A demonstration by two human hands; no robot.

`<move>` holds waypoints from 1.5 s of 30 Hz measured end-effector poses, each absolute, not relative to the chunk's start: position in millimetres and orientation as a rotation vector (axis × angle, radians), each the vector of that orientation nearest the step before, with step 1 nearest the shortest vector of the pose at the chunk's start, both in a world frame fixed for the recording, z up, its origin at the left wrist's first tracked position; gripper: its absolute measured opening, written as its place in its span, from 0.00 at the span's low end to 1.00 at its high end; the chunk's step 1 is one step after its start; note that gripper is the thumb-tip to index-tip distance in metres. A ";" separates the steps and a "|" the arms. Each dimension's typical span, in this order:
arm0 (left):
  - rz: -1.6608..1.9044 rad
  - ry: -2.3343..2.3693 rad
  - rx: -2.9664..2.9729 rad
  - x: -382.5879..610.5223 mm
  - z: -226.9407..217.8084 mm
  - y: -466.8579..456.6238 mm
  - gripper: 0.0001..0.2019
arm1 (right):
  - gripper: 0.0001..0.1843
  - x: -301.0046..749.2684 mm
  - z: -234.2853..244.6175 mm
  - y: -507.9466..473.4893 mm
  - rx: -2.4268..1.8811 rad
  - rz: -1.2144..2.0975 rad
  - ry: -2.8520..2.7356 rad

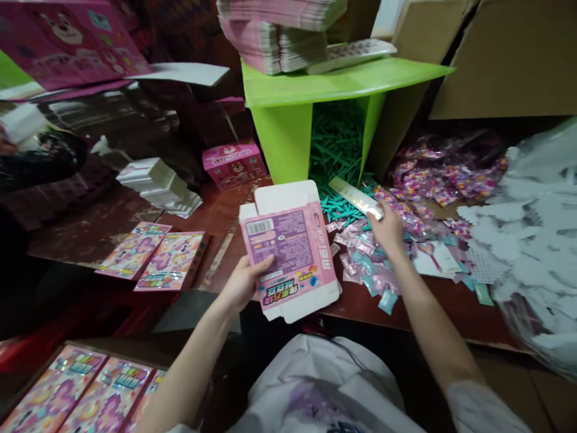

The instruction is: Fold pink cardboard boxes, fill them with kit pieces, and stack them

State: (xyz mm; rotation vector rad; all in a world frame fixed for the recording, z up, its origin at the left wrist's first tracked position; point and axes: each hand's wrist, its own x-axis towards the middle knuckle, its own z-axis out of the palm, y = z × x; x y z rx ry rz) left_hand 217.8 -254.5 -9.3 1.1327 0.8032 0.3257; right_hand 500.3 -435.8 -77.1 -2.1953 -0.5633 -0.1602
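Observation:
My left hand (246, 279) grips a pink printed carton (291, 252) by its lower left edge, its white flaps open at top and bottom, held above the table's near edge. My right hand (386, 228) reaches forward over a heap of small pink and blue sachets (365, 264). Its fingers close on a long pale packet (356, 197) that lies partly on a pile of teal sticks (338, 150).
A green stand (333, 84) carries stacks of flat cartons (279, 36). A finished pink box (233, 162) and a white stack (157, 186) sit to the left. Sticker sheets (153, 258) lie near left; a plastic bag of white pieces (532, 240) lies right. More boxes (81, 391) are below.

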 end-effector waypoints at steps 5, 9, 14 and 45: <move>0.364 0.923 1.019 186.4 -2.2 -258.1 0.24 | 0.24 589.6 -75.3 -419.0 -2.762 -0.156 -0.696; 0.387 1.113 0.915 167.5 0.9 -260.5 0.25 | 0.13 590.0 -63.8 -413.6 -2.522 -0.087 -0.731; 0.530 1.321 0.817 143.1 -9.0 -262.7 0.31 | 0.14 580.0 -45.1 -459.4 -1.981 -0.385 -0.475; 0.587 1.125 0.833 202.9 -25.7 -308.5 0.23 | 0.28 662.6 -41.1 -450.8 -1.859 -0.212 -0.373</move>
